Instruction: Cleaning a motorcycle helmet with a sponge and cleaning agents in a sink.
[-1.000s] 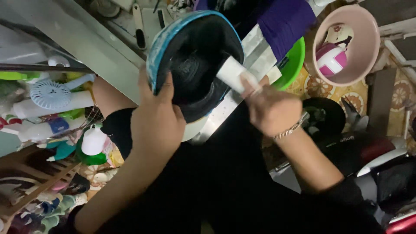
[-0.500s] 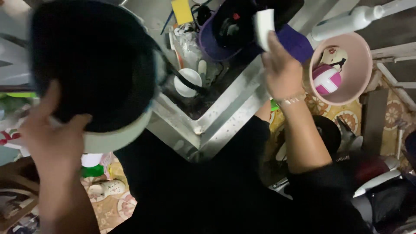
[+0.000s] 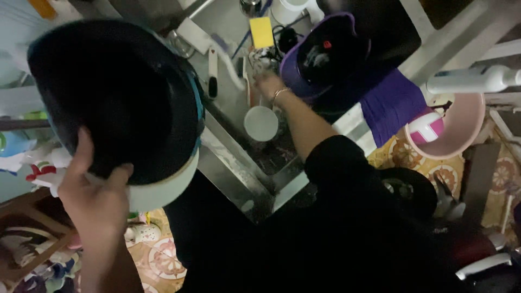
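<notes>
holding up a big round dark pan [image 3: 116, 100], the left hand [image 3: 95, 195] grips it at the bottom edge. the thumb lies on the dark inside and the fingers curl round behind the pale rim, so this hand is closed tight on the pan. the pan has a blue-green edge on one side and is tipped up, off to the left of the metal sink [image 3: 239, 163] and not touching it.

the right hand [image 3: 266, 87] is far from the pan. it reaches out over the sink, with a thin bracelet [image 3: 279, 95] on the wrist. it is down among the things at the back of the sink, and it is too dark and blurry to tell if the fingers are open or closed, or if they hold anything.

just below that hand sits a small white round cup [image 3: 260, 123] in the sink. near it lie a brush with a white handle [image 3: 213, 70] and a yellow sponge [image 3: 262, 32]. to the right is a purple bowl [image 3: 325, 57] with dark stuff in it, and a purple cloth [image 3: 393, 103] hangs over the sink edge. further right, a pink tub [image 3: 467, 130] sits on the patterned floor [image 3: 168, 255].
</notes>
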